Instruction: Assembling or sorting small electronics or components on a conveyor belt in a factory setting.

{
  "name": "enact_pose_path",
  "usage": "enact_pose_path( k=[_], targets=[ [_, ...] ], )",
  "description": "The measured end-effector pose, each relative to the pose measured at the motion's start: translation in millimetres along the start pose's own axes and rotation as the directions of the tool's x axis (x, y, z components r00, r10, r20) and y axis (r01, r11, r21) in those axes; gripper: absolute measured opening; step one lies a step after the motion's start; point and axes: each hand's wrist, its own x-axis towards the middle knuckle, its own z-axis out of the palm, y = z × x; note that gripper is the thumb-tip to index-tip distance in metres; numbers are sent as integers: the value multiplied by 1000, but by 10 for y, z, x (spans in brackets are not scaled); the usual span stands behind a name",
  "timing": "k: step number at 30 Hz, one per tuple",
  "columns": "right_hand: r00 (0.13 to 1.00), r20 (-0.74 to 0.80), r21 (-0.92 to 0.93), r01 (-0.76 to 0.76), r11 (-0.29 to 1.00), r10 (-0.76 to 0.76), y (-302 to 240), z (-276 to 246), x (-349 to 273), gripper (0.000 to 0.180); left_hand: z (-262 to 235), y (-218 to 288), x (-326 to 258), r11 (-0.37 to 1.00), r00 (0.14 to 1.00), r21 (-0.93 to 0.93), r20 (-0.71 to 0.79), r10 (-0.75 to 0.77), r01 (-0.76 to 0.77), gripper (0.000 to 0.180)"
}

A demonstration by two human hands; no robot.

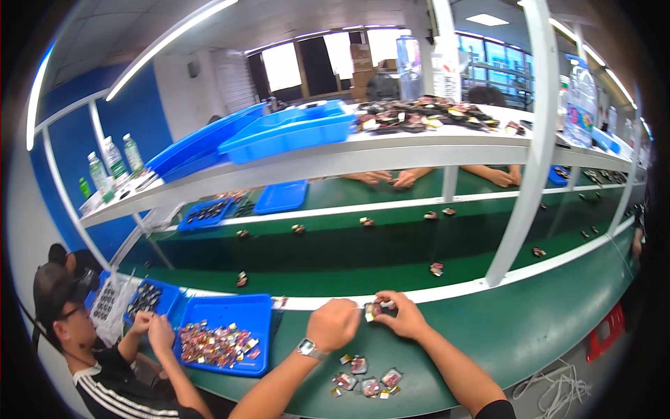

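Note:
Over the near green bench my right hand (403,316) pinches a small electronic part (370,312) between thumb and fingers. The part is dark and reddish with a whitish-yellow tab. My left hand (333,325), with a metal watch on its wrist, is closed right beside it, fingertips toward the part; what it grips, if anything, is hidden. Below my hands lies a small group of similar parts (370,386), rounded, with reddish middles and yellow-white tabs. To the left, a blue tray (262,307) holds a heap of small reddish and yellow pieces.
A white-framed shelf (307,167) with blue bins and a heap of parts spans above a green conveyor (335,269) carrying scattered parts. At left, a person (77,349) works beside another blue tray (172,297). Other people's hands (391,178) show across the line. A red crate (606,334) stands lower right.

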Motion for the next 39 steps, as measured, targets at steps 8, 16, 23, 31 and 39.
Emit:
enact_pose_path(
  k=[8, 16, 23, 31, 39],
  targets=[
    [949, 268, 9, 172, 985, -168, -282, -144, -161, 60, 483, -359, -368, -26, 564, -576, 808, -170, 817, 38],
    [934, 172, -159, 339, 927, -312, -257, -13, -174, 42, 496, -303, -431, -215, 644, -685, 728, -236, 696, 40],
    [925, 146, -302, 380, 875, -351, -241, 66, -114, 22, 595, -309, -498, -231, 653, -719, 694, -303, 656, 33],
    [941, 129, -272, 337, 901, -313, -245, 48, -118, 14, 598, -280, -476, -198, 681, -734, 678, -278, 650, 31],
    [962, 78, -251, 274, 928, -263, -230, 121, -129, 11, 585, -285, -482, -108, 735, -760, 648, -197, 641, 33]
  ],
)
